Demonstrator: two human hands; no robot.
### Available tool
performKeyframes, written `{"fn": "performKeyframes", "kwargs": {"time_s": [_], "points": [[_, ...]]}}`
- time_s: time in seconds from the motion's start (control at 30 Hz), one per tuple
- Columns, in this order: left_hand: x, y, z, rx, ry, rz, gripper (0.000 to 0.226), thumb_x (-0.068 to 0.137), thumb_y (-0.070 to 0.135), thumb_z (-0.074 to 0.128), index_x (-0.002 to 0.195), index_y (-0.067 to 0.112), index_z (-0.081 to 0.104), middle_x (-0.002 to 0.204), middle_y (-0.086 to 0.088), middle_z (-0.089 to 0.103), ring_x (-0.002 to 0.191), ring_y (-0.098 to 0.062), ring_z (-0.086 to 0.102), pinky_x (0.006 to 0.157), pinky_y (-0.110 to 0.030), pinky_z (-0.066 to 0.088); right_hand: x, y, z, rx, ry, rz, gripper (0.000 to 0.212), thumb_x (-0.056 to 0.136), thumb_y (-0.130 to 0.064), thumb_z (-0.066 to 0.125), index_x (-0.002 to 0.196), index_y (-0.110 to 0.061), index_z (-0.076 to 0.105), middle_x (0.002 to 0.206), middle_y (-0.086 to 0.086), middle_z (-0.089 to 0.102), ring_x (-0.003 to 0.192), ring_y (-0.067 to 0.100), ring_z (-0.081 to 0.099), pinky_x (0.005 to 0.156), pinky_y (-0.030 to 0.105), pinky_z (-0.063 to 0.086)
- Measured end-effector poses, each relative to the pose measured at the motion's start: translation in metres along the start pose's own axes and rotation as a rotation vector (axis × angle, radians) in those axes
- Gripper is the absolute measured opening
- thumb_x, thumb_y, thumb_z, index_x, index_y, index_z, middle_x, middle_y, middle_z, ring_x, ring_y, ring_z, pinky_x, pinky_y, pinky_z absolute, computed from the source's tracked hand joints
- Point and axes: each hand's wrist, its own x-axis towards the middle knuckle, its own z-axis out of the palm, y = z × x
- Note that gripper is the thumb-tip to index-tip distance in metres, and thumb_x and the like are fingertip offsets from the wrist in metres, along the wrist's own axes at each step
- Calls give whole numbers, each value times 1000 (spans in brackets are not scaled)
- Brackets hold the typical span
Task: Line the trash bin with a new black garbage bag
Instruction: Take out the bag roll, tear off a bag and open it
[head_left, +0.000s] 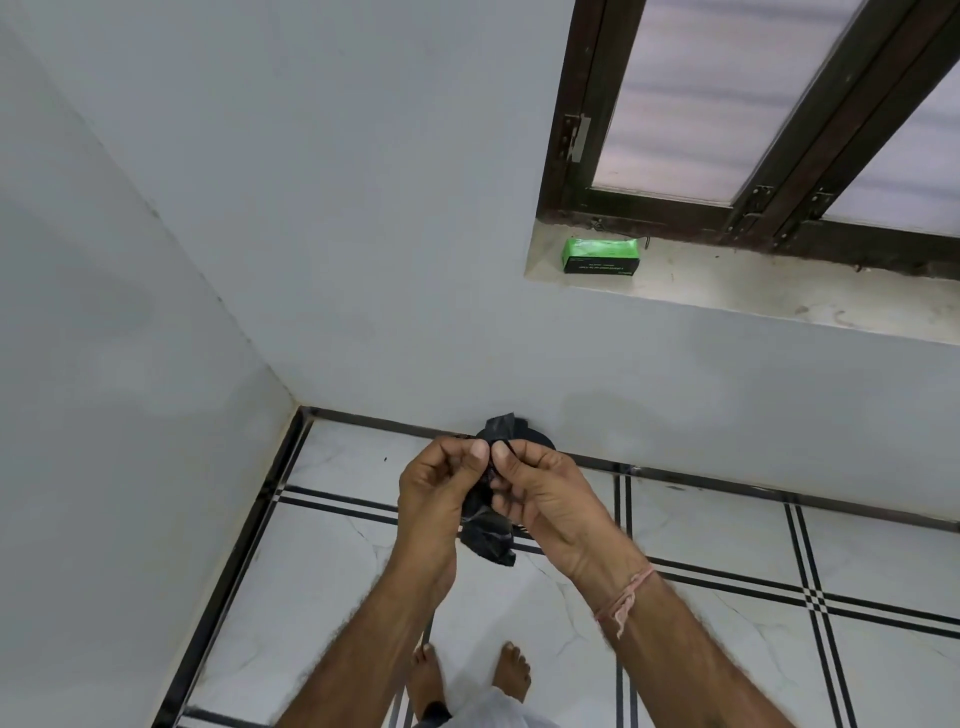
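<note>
Head view: green box (601, 254) sits on window sill (753, 291). Hands mostly block a dark round object (541, 439) at the wall base. Left hand (436, 493) and right hand (545, 493) both pinch the folded black garbage bag (488, 538), which hangs between them above the tiled floor (727, 530).

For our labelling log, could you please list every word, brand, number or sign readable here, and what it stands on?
Print on the green and black box, on the window sill: too small and blurred to read.
No print shows on the black garbage bag, pinched by the left hand and right hand.
Nothing else bears text.
</note>
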Motion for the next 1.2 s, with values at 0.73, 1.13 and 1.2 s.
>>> {"fn": "performKeyframes", "kwargs": {"time_s": [0.73, 1.13, 1.2], "points": [[0, -18, 31, -17, 56, -183, 34, 86, 35, 71, 98, 3, 73, 87, -12, 76, 78, -21, 71, 74, -33, 61, 2, 3, -27, 89, 130, 36, 27, 72, -45, 85, 72, -21, 73, 67, -3, 64, 62, 8, 59, 59, 21, 49], [-3, -19, 41, -79, 130, -196, 42, 88, 35, 73, 95, -7, 70, 85, -21, 73, 72, -27, 70, 67, -33, 62, -1, 5, -36, 90, 80, 17, 27, 70, -51, 84, 64, -26, 75, 65, -8, 63, 61, 3, 60, 60, 21, 50], [-6, -18, 41, -85, 165, -210, 37, 83, 39, 74, 87, 3, 74, 87, -20, 75, 77, -28, 70, 74, -37, 61, -2, 5, -36, 92, 92, 24, 26, 74, -49, 82, 67, -25, 75, 67, -7, 65, 63, 4, 61, 59, 21, 51]]}}
